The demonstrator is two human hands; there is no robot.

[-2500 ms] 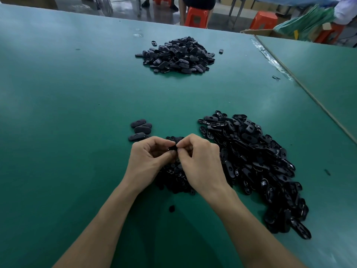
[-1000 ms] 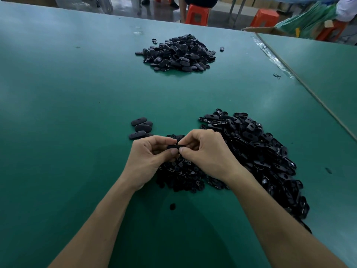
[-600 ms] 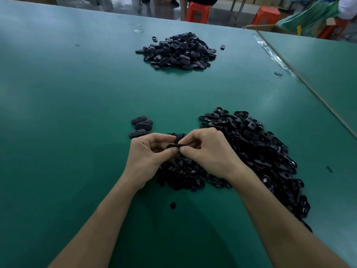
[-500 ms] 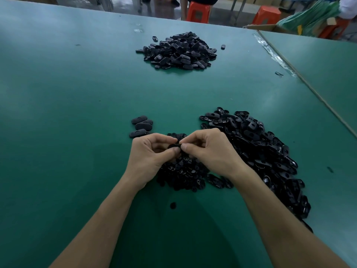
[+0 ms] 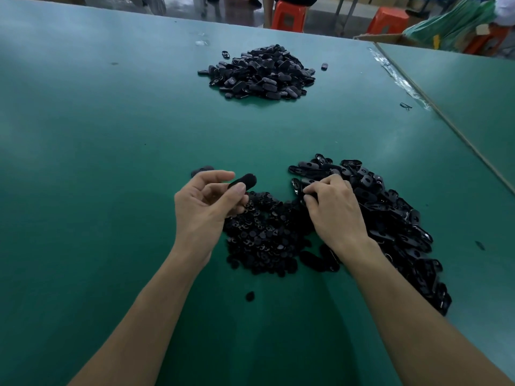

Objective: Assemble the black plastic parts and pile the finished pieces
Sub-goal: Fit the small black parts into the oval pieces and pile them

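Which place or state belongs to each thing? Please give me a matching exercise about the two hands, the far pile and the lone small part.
1 left hand
2 right hand
3 far pile
4 lone small part

A alone on the table between the forearms
B fingers in the right pile
C toward the table's far edge
D pinches one oval piece

Pairs: 1-D, 2-B, 3-C, 4-A

Green tables (image 5: 83,135) — orange stools (image 5: 288,13) on grey floor (image 5: 320,20) behind.
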